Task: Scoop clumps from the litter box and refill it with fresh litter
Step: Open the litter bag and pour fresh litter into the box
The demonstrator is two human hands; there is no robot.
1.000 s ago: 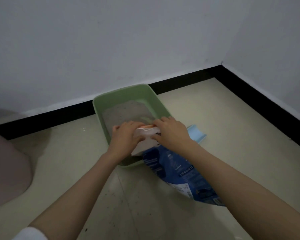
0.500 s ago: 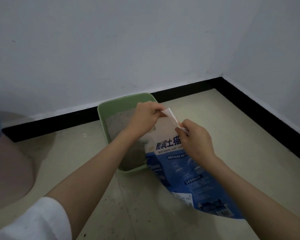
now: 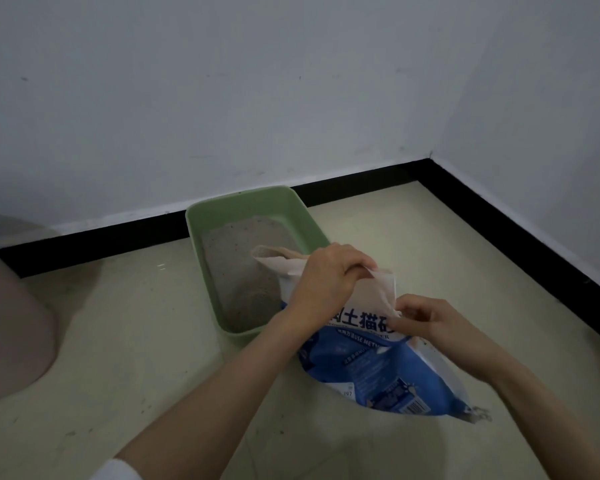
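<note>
**Bag mouth held over the box, pour at risk of going wide**

Beneath the left hand, the blue-and-white litter bag stood on the floor against the near right corner of the green litter box. That grip was clenched on the crumpled top edge of the bag, and the torn opening pointed away from it, over the box. Just right of and nearer than it, the right hand pinched the bag's other upper edge between fingers and thumb.

Spilling looked the main danger: the bag seemed soft and bottom-heavy (its top was creased and slack), so a quick tip could let the mouth fold or swing past the rim and send litter onto the floor. A sudden rush could also heap in one corner.

Beyond the left grip, the box held a shallow, uneven bed of grey litter, with bare green wall above it. What the bag held could not be seen.
</note>
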